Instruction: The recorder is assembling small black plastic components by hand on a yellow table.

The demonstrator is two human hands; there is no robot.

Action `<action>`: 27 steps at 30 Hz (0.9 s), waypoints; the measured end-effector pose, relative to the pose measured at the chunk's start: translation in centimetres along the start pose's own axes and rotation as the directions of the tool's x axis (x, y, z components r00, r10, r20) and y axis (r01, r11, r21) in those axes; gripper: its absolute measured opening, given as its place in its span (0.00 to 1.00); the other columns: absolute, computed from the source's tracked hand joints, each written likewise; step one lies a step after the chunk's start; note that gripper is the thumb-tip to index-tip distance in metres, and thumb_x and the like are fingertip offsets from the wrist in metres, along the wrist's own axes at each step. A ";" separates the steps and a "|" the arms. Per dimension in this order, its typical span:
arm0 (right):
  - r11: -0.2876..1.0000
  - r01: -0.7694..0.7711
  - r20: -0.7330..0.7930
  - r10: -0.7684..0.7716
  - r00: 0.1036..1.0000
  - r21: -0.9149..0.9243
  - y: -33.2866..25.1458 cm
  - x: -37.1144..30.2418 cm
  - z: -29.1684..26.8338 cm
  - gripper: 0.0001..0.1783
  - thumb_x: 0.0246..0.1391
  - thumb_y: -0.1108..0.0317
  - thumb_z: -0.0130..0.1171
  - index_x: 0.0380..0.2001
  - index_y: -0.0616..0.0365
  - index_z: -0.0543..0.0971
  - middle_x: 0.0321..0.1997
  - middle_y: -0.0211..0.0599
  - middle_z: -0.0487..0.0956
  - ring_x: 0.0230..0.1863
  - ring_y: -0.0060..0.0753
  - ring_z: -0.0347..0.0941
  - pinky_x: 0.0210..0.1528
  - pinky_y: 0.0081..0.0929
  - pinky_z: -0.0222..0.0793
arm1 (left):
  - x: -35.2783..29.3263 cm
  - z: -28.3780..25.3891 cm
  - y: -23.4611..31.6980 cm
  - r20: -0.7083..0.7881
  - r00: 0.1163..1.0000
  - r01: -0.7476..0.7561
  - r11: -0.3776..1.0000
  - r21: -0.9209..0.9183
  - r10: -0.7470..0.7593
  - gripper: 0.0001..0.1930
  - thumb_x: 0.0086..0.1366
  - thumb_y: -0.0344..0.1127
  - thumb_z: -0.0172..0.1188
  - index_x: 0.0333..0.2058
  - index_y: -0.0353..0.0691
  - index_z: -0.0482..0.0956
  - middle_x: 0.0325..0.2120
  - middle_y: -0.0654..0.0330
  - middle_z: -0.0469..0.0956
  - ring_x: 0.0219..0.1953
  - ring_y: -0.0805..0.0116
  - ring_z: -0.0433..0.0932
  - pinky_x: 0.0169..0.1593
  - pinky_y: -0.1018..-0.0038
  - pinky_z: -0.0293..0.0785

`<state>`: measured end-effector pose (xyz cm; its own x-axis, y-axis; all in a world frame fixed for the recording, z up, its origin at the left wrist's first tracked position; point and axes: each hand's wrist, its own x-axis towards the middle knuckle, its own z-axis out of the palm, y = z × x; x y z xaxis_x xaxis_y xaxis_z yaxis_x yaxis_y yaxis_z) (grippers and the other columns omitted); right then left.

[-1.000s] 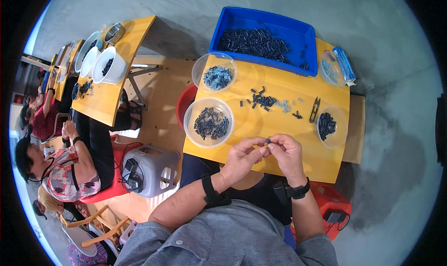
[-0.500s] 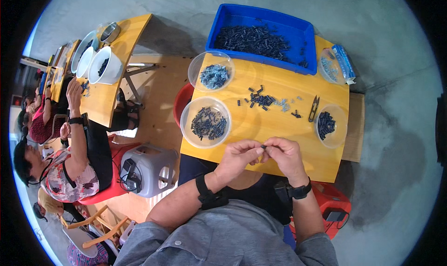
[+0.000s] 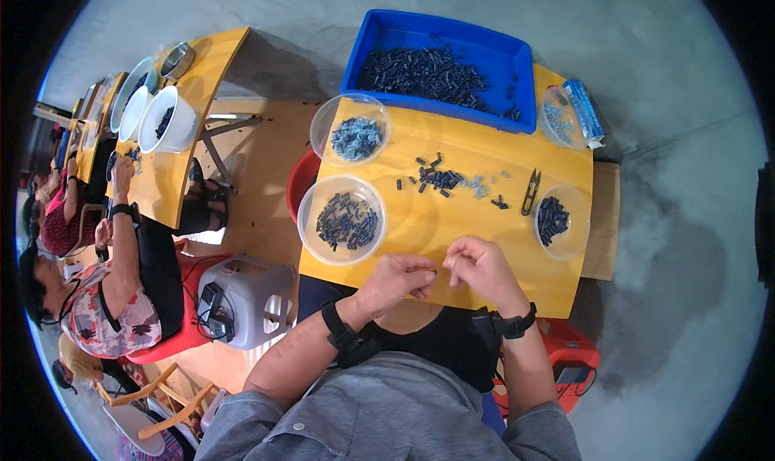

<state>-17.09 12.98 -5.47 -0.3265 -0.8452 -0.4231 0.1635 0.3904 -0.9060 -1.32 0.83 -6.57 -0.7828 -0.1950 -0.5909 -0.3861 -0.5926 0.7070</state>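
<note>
Above the near edge of the yellow table (image 3: pixel 420 227), my left hand (image 3: pixel 395 279) pinches a small dark piece (image 3: pixel 434 272) between thumb and fingers. My right hand (image 3: pixel 482 271) hovers just right of it, fingers curled and pressed together; whether anything sits in them is too small to make out. Beyond the hands lies a loose pile of short black plastic pieces (image 3: pixel 440 178), with pale translucent bits (image 3: pixel 480 189) beside it. A clear bowl (image 3: pixel 343 257) of dark pieces is nearest my left hand. Black thread snips (image 3: pixel 530 192) lie farther right.
A blue tray (image 3: pixel 496 57) of black pieces stands at the back. Clear bowls hold pale bits at back left (image 3: pixel 347 107) and back right (image 3: pixel 571 110), and black pieces at right (image 3: pixel 577 233). Another person (image 3: pixel 121 291) sits at a table on the left.
My hands have come apart; the right has drawn away from the left, which keeps the small piece. The view has shifted slightly. The person at left has lowered a hand to their table.
</note>
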 end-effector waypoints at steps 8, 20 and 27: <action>0.866 -0.034 -0.486 -0.247 0.838 -0.499 2.2 5.3 -3.2 0.13 0.49 0.73 0.53 0.39 0.65 0.74 0.23 0.55 0.76 0.24 0.47 0.75 0.28 0.36 0.69 | 1.3 -1.6 -2.2 -0.109 0.993 0.046 0.998 0.049 -0.040 0.11 0.62 0.31 0.56 0.40 0.31 0.75 0.27 0.60 0.77 0.25 0.73 0.77 0.31 0.78 0.76; 0.839 -0.139 -0.437 -0.127 0.890 -0.526 -0.4 5.1 -2.9 0.21 0.49 0.70 0.53 0.49 0.60 0.71 0.28 0.57 0.77 0.31 0.54 0.75 0.34 0.39 0.69 | 1.6 -2.0 -2.2 -0.076 0.997 0.026 1.000 -0.015 -0.027 0.09 0.62 0.31 0.56 0.39 0.33 0.75 0.28 0.59 0.77 0.25 0.72 0.78 0.31 0.76 0.77; 0.774 -0.120 -0.422 -0.202 0.884 -0.622 -0.4 5.3 -2.9 0.20 0.49 0.67 0.54 0.48 0.58 0.72 0.28 0.55 0.78 0.31 0.53 0.75 0.34 0.40 0.69 | 1.4 -2.3 -2.2 -0.045 0.998 0.034 0.997 -0.069 -0.037 0.09 0.63 0.31 0.55 0.39 0.33 0.75 0.28 0.59 0.77 0.26 0.71 0.78 0.33 0.75 0.77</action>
<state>-21.59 9.42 -7.37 -0.7143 -0.6720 -0.1957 -0.4134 0.6307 -0.6567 -0.49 0.02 -9.86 -0.7451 -0.2082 -0.6336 -0.3776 -0.6514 0.6581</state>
